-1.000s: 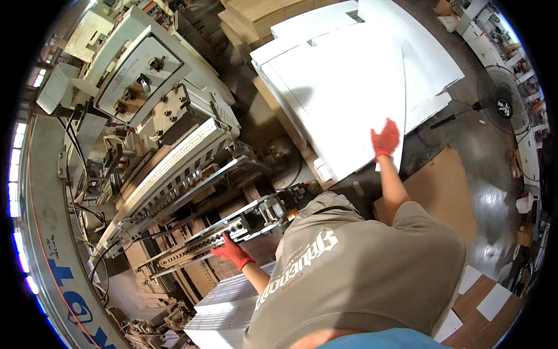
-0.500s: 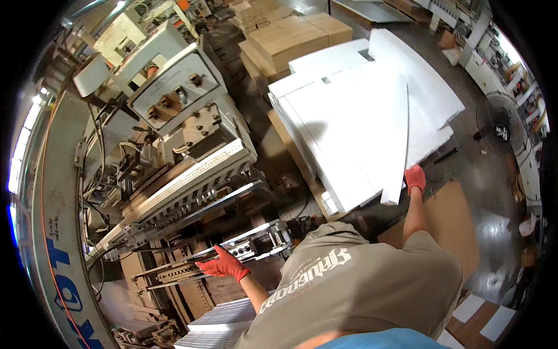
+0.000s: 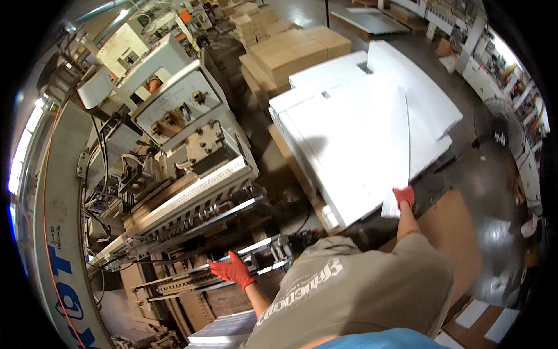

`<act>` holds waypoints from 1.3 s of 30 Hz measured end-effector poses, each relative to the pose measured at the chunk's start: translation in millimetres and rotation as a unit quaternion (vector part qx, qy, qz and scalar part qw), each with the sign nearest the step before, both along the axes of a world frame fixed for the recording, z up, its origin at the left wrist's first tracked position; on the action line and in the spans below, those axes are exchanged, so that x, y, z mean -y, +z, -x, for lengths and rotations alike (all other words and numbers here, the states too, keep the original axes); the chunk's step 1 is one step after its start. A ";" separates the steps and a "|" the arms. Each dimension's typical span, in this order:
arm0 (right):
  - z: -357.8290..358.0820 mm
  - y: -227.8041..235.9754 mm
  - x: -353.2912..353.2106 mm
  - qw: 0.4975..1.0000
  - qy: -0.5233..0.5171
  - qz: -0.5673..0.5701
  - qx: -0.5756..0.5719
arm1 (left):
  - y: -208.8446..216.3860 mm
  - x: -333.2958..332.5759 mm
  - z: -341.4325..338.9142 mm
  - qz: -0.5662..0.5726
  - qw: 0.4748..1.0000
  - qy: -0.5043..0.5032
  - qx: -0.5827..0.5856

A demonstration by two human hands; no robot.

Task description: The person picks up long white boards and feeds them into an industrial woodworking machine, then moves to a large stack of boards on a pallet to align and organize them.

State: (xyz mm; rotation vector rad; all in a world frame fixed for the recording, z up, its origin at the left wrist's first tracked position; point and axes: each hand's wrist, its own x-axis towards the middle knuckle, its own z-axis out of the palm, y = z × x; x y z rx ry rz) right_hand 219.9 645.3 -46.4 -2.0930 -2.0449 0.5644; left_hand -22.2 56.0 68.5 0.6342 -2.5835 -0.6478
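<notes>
My right hand, in a red glove, is closed on the near end of a long narrow white board. This board lies over a broad stack of white panels, and its near tip sticks out past the stack's edge. My left hand, also red-gloved, has its fingers spread and holds nothing. It hovers over or beside the metal rails of a machine; whether it touches them I cannot tell. Below it, at the lower edge, lies a pile of white boards, partly hidden by my arm and shirt.
A large machine with a control panel fills the left side. Brown boxes or board stacks stand behind the white panels. At right are a floor fan and a flat cardboard sheet. White strips on brown board lie at lower right.
My right hand has moved slightly left and nearer, onto the narrow board's end, and that end has come nearer. My left hand has shifted a little right, fingers still spread.
</notes>
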 end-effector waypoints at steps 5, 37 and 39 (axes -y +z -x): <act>-14.1 12.2 -11.4 0.998 0.056 -0.005 -0.007 | -14.7 -4.0 4.2 0.027 0.999 0.031 0.029; 198.4 366.4 147.3 0.361 0.295 0.100 -0.879 | 95.3 -97.1 1.5 -0.163 0.857 -0.475 -0.115; 190.9 391.6 142.6 0.346 0.243 0.038 -0.905 | 92.5 -57.5 -0.5 -0.064 0.889 -0.416 -0.178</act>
